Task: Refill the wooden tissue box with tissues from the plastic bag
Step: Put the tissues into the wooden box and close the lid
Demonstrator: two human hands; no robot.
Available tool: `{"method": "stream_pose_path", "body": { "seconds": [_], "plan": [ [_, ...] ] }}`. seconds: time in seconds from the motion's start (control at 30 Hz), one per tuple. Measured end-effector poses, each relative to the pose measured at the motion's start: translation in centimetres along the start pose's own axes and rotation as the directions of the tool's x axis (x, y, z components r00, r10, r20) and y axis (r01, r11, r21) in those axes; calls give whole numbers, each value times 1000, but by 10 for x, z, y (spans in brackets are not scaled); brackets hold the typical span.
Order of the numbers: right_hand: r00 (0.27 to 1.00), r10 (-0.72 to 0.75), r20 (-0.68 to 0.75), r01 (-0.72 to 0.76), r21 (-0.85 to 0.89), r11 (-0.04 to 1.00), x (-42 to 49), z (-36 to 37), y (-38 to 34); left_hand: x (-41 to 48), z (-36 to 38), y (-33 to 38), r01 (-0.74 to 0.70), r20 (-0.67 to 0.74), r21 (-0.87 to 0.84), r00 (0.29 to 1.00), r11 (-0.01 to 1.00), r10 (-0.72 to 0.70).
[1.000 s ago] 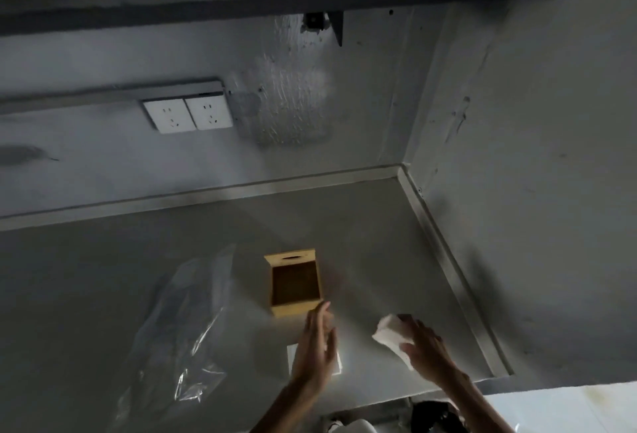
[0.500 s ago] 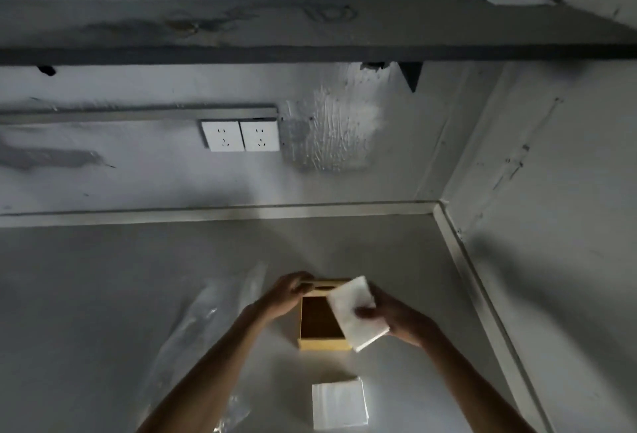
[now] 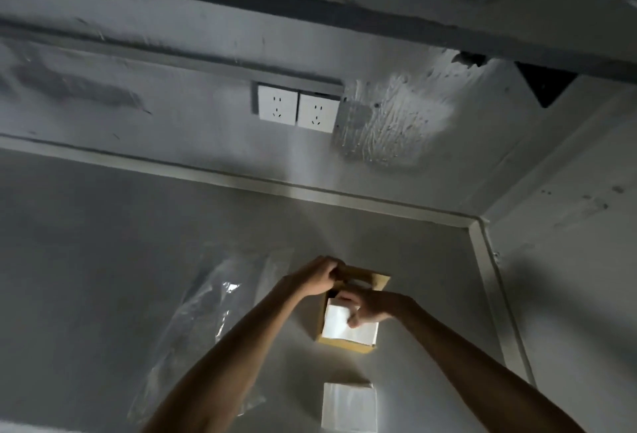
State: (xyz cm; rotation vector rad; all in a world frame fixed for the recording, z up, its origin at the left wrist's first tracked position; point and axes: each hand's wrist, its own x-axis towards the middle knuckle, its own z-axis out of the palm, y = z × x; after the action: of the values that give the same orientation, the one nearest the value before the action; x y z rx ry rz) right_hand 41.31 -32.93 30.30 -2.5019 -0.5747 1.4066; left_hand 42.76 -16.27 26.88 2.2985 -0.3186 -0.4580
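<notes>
The wooden tissue box (image 3: 348,343) sits on the grey counter (image 3: 103,277) near the back right corner, its open side facing up toward the person, and both bare arms reach out over it. The left hand (image 3: 319,277) is curled around the far left edge of the box, fingers wrapped over the rim and gripping it. The right hand (image 3: 367,308) comes in from the right and pinches a white stack of tissues (image 3: 339,324) that lies inside the box, thumb and fingertips closed on its upper right part; most of the stack fills the opening, with only a dark gap showing at the far left corner. A second stack of tissues (image 3: 348,406) lies flat on the counter just nearer the person than the box, apart from it. To the left, the clear plastic bag (image 3: 206,312) lies crumpled and flat on the counter, catching a glint of light, well apart from the hands. On the wall behind, two white sockets (image 3: 298,110) sit side by side under a dark shelf (image 3: 344,12), and the room is dim
</notes>
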Motion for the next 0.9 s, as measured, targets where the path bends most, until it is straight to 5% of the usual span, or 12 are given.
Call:
{"method": "stream_pose_path", "body": {
  "seconds": [0.5,0.9],
  "plan": [
    [973,228,35,-201,-350,915,40,-6,-21,2,5,-3,20,-49,40,999,999,-18],
    [972,215,-98,-229,-158,961,41,5,-2,0,0,6,25,-64,32,998,999,-23]
  ]
}}
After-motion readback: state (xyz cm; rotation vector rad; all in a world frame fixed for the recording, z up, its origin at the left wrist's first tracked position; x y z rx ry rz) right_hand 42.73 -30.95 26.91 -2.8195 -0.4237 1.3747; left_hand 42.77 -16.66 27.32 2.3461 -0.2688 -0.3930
